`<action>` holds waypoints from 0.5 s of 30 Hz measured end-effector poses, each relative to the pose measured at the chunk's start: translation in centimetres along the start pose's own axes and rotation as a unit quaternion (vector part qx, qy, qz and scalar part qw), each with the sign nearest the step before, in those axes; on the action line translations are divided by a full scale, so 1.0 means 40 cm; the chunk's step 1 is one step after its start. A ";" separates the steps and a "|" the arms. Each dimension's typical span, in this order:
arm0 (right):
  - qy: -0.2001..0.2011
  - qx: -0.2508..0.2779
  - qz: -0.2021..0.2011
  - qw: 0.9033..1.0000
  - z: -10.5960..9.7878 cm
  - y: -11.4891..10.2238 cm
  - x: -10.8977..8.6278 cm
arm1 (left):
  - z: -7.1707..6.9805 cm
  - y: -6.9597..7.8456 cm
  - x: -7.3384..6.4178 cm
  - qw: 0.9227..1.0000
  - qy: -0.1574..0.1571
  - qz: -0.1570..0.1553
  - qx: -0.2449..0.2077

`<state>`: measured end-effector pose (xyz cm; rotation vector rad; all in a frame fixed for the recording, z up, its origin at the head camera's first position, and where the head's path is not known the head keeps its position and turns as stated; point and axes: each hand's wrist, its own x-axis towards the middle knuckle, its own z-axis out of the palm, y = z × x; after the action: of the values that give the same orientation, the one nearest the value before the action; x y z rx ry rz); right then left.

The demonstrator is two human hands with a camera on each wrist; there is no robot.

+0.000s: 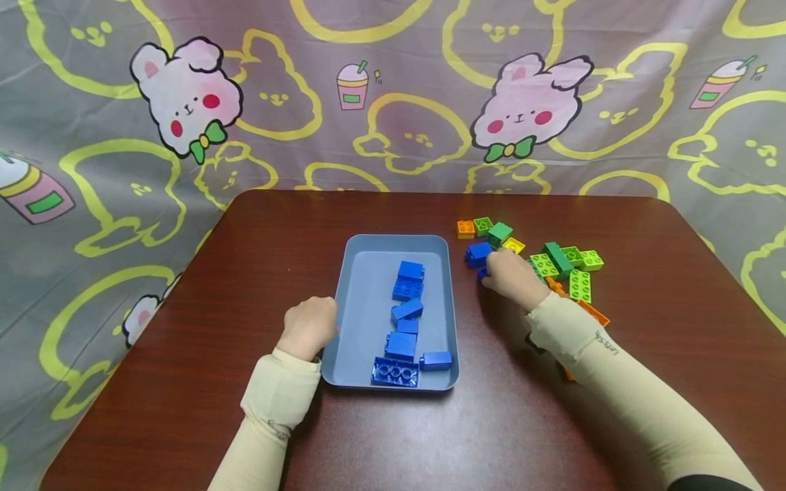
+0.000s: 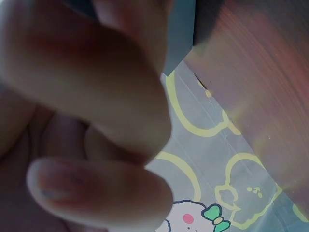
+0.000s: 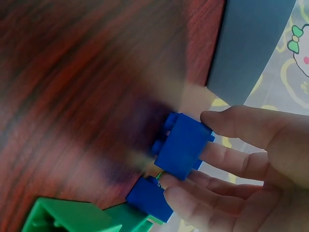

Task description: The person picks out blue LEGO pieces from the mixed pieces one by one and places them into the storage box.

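Note:
My right hand [image 1: 514, 278] pinches a blue toy brick [image 3: 183, 146] between thumb and fingers, low over the table right of the tray. A second blue brick [image 1: 477, 255] lies just beyond the fingertips, with a green brick [image 3: 70, 215] close by in the right wrist view. My left hand [image 1: 308, 327], fingers curled, grips the left rim of the blue-grey tray [image 1: 362, 286]; its thumb is largely hidden from the head view. Inside the tray lie several blue bricks [image 1: 400, 344], mostly in a loose column right of its middle.
Around and beyond the right hand lie green bricks [image 1: 580, 285], orange bricks [image 1: 465, 229] and a yellow brick [image 1: 513, 245]. Some pieces are partly hidden under the right forearm. A patterned curtain [image 1: 417, 136] hangs behind the dark wooden table [image 1: 270, 252].

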<state>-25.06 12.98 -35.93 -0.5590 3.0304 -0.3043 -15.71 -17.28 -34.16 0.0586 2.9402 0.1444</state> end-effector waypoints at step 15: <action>0.053 0.018 -0.014 0.998 -0.044 -0.031 -0.035 | -0.001 0.000 -0.003 1.000 0.006 0.004 -0.007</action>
<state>-23.45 12.70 -33.93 -0.6026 3.1145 -0.4016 -15.59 -17.29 -34.12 0.0665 2.9502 0.1663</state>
